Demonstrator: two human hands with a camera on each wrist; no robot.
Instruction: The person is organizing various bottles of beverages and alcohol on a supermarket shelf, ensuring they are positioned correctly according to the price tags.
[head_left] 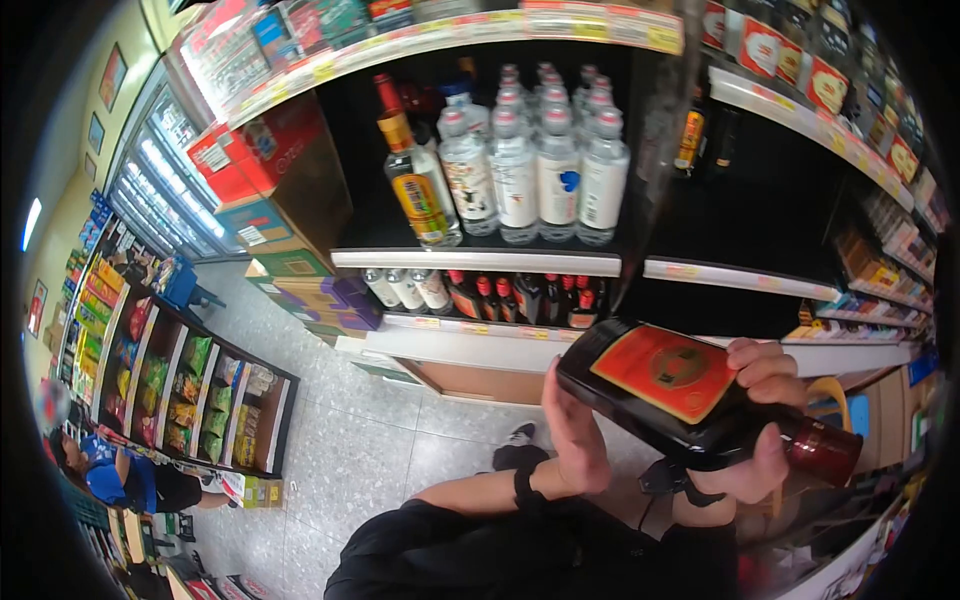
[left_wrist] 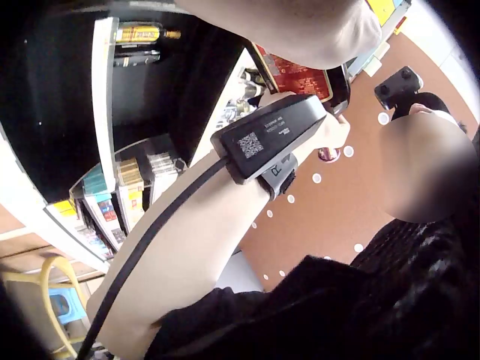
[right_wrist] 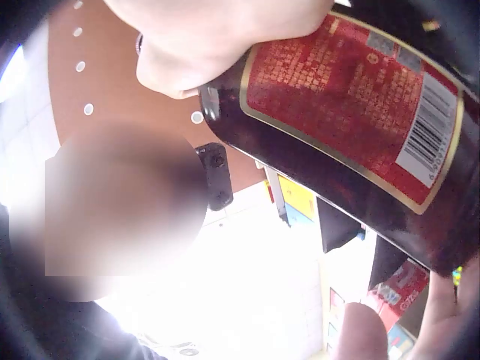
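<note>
A dark, flat-sided liquor bottle (head_left: 655, 375) with a red-and-gold front label lies tilted in front of the shelves, its dark red cap (head_left: 825, 450) toward the lower right. My right hand (head_left: 765, 420) grips it around the shoulder and neck, fingers over the label's end and thumb on the near side. At the base end, my left hand (head_left: 577, 430) has its fingers extended along the bottle's bottom edge. From the right wrist, the bottle's back label (right_wrist: 337, 105) shows gold print and a barcode (right_wrist: 429, 129). The left thumb (right_wrist: 361, 334) stands apart from the glass there.
Clear bottles (head_left: 540, 180) and a yellow-labelled bottle (head_left: 415, 190) stand on the shelf ahead, with small red-capped bottles (head_left: 530, 297) below. Cartons (head_left: 270, 180) are stacked on its left. A snack rack (head_left: 190, 385) and a person in blue (head_left: 120, 470) are farther left. A yellow chair (head_left: 830, 400) is at right.
</note>
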